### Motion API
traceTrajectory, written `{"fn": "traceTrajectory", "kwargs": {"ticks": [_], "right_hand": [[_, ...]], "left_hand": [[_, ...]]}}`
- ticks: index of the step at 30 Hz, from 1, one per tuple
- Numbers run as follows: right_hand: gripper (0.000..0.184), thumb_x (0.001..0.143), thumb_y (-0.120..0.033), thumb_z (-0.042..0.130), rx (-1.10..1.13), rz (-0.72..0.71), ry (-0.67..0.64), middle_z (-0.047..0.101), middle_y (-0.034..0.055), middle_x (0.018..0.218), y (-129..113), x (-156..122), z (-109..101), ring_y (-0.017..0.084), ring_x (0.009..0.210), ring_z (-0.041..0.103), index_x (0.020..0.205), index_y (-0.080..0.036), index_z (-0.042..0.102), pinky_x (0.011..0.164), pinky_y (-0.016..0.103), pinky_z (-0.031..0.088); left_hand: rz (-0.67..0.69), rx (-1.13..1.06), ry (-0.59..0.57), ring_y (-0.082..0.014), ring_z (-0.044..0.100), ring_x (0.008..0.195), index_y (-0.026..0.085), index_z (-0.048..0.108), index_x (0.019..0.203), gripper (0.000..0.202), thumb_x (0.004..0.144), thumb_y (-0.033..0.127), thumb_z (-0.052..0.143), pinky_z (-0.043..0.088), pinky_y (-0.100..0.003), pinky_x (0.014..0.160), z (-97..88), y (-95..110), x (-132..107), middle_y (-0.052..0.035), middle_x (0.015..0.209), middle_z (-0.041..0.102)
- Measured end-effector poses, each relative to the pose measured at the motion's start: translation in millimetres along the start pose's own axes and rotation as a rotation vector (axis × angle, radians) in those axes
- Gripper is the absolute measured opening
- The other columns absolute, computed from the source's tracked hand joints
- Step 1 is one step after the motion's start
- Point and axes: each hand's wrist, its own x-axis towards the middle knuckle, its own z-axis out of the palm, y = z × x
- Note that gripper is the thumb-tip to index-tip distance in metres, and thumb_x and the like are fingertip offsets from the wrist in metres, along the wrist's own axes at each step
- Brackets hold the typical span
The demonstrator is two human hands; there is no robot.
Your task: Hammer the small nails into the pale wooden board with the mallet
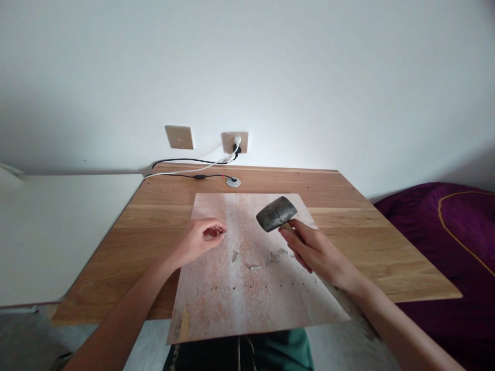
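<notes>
A mallet (277, 214) with a dark, barrel-shaped head is gripped by its wooden handle in my right hand (315, 250), with the head raised over the board. My left hand (203, 238) is closed in a pinch above the board's left side. A tiny bit shows at its fingertips, too small to name. Under both hands lies a flat board (232, 322) with a mottled pinkish-brown surface. Several thin silvery pins, perhaps nails, lie loose on it: a pile (276, 255) by my right hand and a few more pins (253, 267) nearer the middle.
Small dark holes run across the board's near part. The board rests on a wooden table (340, 247) and overhangs its front edge above my lap. Cables (185, 170) run along the back to a wall socket (235, 142). A white surface (69, 226) adjoins left; purple fabric (417, 221) lies right.
</notes>
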Motion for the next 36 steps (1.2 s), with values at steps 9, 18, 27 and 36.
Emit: {"fn": "traceTrajectory", "kwargs": {"ticks": [9, 18, 27, 36], "right_hand": [[0.023, 0.106, -0.040, 0.038, -0.332, -0.142, 0.031, 0.067, 0.0034, 0.070, 8.7, 15.7, 27.7, 0.024, 0.067, 0.067, 0.092, -0.026, 0.048, 0.062, 0.031, 0.036], [0.023, 0.110, -0.038, 0.035, -0.440, -0.166, -0.118, 0.076, 0.0082, 0.086, 11.1, 13.1, 32.1, 0.027, 0.079, 0.075, 0.112, -0.022, 0.052, 0.065, 0.034, 0.042], [0.027, 0.111, -0.035, 0.032, -0.520, -0.109, -0.177, 0.072, 0.0077, 0.079, 1.8, 11.7, 32.2, 0.027, 0.074, 0.072, 0.118, -0.019, 0.053, 0.062, 0.033, 0.035], [0.023, 0.109, -0.034, 0.034, -0.435, -0.099, -0.191, 0.070, 0.0068, 0.077, -4.0, 12.7, 30.3, 0.025, 0.070, 0.069, 0.110, -0.021, 0.053, 0.062, 0.032, 0.033]], "left_hand": [[0.083, 0.024, 0.011, -0.0126, 0.068, 0.074, 0.020, 0.075, 0.093, 0.012, 0.091, 0.015, 0.065, 0.054, -0.024, 0.071, -0.6, -3.4, -5.6, -0.0006, 0.088, 0.076], [0.147, 0.022, 0.021, -0.0134, 0.070, 0.078, 0.021, 0.074, 0.089, 0.014, 0.091, 0.010, 0.065, 0.054, -0.024, 0.074, -1.9, -5.0, -7.5, 0.0000, 0.088, 0.076], [0.076, -0.017, 0.024, -0.0143, 0.070, 0.076, 0.020, 0.075, 0.087, 0.007, 0.088, 0.014, 0.072, 0.055, -0.026, 0.075, -1.9, -4.0, -8.6, 0.0001, 0.085, 0.076], [0.027, -0.046, 0.031, -0.0171, 0.072, 0.080, 0.020, 0.077, 0.089, 0.007, 0.090, 0.018, 0.071, 0.057, -0.029, 0.081, -2.5, -7.4, -6.7, -0.0011, 0.087, 0.079]]}}
